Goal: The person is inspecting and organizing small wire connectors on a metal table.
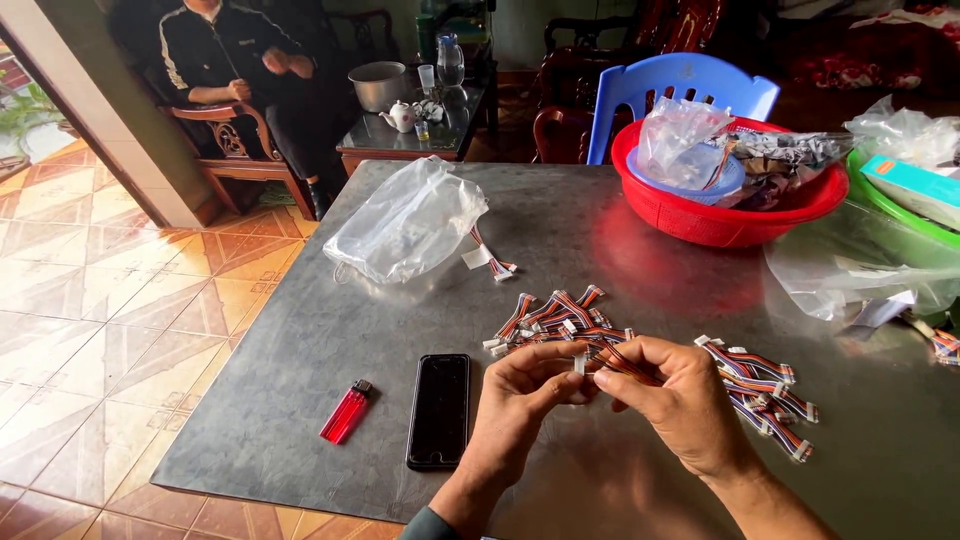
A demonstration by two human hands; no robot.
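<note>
Both hands are bare, with no rings, watch or gloves showing. The left hand (522, 400) ends in a dark grey-green sleeve cuff at the wrist. The right hand (680, 400) and its forearm are uncovered.

Tabletop (330, 330), seen from its near edge. Lighter (346, 412) and phone (439, 409) lie side by side at near left — lighter to the left. Beyond them, a pile of cables (548, 318) at centre; a second pile of cables (765, 395) lies to its right. Between the piles, both hands meet on one cable (620, 362). Plastic bag (405, 225) lies farther back on the left; basket (700, 215) stands at far right, a chair (680, 85) behind it.
</note>
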